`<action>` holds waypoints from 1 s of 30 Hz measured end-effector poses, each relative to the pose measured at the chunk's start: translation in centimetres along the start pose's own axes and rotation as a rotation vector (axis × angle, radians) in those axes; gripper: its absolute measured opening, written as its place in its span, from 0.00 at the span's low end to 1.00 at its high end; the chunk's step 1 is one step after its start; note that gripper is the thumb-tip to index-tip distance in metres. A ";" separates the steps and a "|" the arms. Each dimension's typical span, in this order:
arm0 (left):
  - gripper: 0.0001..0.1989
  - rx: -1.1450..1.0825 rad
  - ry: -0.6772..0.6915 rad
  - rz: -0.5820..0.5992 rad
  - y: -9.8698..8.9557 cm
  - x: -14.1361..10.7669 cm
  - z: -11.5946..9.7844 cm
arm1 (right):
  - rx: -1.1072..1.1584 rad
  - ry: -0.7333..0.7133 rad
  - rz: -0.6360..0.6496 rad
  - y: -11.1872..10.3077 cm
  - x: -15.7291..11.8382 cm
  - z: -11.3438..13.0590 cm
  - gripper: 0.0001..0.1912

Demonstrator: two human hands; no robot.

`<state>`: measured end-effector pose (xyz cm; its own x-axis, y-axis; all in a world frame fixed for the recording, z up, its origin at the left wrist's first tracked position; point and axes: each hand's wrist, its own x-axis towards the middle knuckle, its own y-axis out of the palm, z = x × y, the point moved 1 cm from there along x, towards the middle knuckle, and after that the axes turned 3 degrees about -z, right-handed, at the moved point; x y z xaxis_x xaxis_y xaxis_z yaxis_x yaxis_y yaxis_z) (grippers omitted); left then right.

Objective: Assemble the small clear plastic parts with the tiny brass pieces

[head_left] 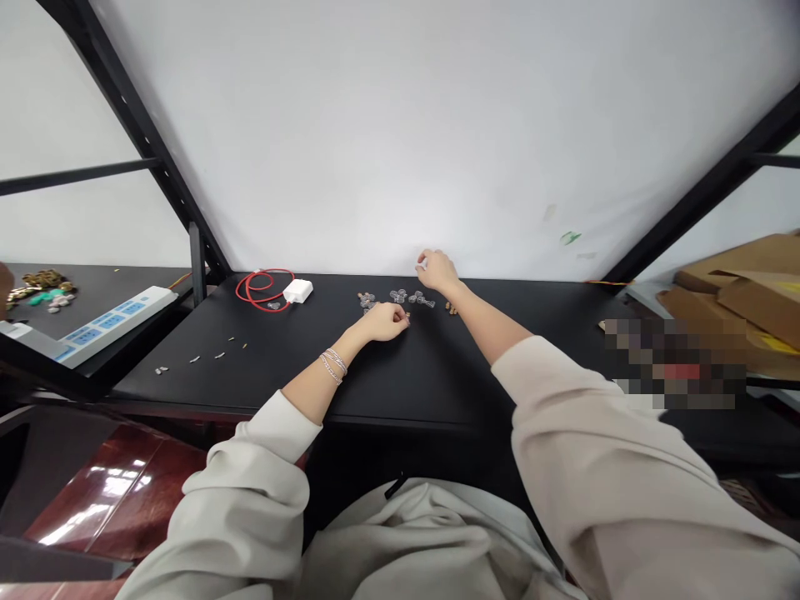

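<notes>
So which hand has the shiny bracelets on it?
The left hand: silver bracelets circle its wrist. The right hand, farther up the black table, has a bare wrist.

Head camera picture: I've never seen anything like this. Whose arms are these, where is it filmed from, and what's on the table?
This single view comes from a camera worn on a person's head, looking down at their own two bare arms, so no machine is involved. The right hand reaches across a black table and seems to pinch a small pale piece. The left hand rests beside small clear plastic pieces. Further left lie a red cable and a white charger.
</notes>
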<state>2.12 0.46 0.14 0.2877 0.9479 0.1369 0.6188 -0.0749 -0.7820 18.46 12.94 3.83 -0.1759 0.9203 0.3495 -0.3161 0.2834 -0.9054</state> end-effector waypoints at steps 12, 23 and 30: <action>0.08 -0.083 0.033 -0.013 0.4 0.4 1.5 | -0.014 -0.080 0.127 -1.9 -6.5 -1.4 0.18; 0.08 -0.147 -0.047 -0.009 0.1 0.3 1.5 | 0.249 0.030 0.054 -2.8 -7.8 -2.9 0.20; 0.08 -0.148 -0.077 -0.056 -0.4 0.1 0.9 | 0.418 0.024 -0.025 -2.6 -10.1 -2.5 0.14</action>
<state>1.27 0.90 -0.05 0.1961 0.9724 0.1263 0.7352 -0.0606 -0.6752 23.42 3.54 2.07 -0.1433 0.9218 0.3603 -0.6721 0.1766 -0.7191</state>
